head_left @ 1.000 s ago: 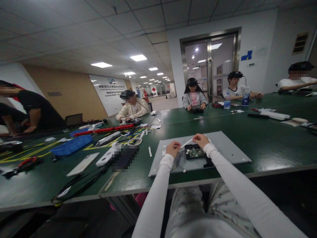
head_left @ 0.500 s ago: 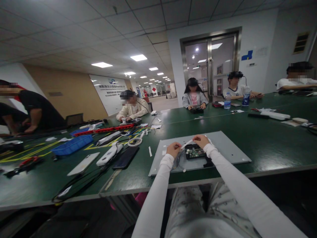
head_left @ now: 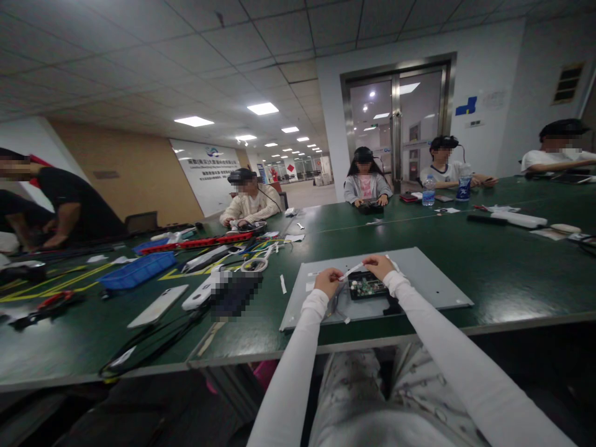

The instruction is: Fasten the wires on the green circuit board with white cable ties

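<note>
A thin white strip (head_left: 352, 270), perhaps tape, stretches between my two hands. Its left end is pinched in my left hand (head_left: 328, 282), its right end in my right hand (head_left: 378, 267). Just below the strip lies a black frame with a green circuit board (head_left: 367, 285) inside, partly covered by my right hand and sleeve. Both rest on a flat grey panel (head_left: 433, 282) on the table. Grey wires (head_left: 338, 307) run from the board's left side, ending in a small white connector (head_left: 346, 320).
A short white strip (head_left: 282, 284) lies left of the panel on the green table (head_left: 261, 338). Farther left are a white phone (head_left: 158, 306), a white device (head_left: 198, 299), black cables and a blue tray (head_left: 137, 271). Several people sit across the table.
The view has shifted very slightly. My hands stay over the board with the white strip between them, and the strip now bends a little more.
</note>
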{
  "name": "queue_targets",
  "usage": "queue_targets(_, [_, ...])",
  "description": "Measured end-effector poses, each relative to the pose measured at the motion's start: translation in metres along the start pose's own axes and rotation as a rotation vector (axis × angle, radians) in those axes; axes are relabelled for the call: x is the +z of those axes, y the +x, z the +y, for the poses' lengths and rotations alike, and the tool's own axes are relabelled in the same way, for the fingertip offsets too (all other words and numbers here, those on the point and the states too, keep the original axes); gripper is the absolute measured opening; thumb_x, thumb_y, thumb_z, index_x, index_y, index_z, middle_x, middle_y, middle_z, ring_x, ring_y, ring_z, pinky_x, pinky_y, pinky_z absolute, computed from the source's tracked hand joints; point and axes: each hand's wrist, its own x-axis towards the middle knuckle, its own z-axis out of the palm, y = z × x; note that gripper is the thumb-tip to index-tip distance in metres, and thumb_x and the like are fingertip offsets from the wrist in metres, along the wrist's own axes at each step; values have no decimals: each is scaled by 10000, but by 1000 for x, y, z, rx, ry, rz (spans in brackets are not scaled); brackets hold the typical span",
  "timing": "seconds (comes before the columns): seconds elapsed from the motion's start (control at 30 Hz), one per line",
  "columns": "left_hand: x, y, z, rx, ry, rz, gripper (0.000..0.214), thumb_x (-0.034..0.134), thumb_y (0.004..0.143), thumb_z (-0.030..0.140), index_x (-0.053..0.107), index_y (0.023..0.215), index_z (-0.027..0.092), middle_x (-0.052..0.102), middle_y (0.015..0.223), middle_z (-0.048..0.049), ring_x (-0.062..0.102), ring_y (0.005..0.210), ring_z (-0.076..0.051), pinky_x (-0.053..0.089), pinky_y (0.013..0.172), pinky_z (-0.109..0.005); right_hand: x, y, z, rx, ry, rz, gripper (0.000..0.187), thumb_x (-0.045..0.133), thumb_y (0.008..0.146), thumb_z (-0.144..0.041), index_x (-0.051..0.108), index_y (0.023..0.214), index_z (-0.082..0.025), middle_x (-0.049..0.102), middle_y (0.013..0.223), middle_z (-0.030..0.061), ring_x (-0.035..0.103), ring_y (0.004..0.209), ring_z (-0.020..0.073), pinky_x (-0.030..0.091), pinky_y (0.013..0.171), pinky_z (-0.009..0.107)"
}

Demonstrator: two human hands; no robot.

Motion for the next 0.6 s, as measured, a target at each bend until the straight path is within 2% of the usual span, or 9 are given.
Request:
queue_targets(0.2, [-1, -1, 2, 34, 83, 13, 133, 560, 619, 71, 608, 720, 143, 638, 725, -19, 570, 638, -98, 470, 647, -226, -1, -1, -1, 3, -55, -47, 200, 534, 645, -231, 647, 806, -197, 653, 825, -3, 577, 769, 114, 419, 774, 226])
queue_targets(0.6, [-3, -4, 6, 104, 255, 25, 132, 522, 647, 97, 619, 719, 150, 623, 740, -10, 546, 673, -96, 446, 696, -231, -5, -7, -11, 32, -140, -108, 205, 554, 648, -280, 659, 810, -213, 648, 873, -2, 566, 828, 128, 398, 808, 228])
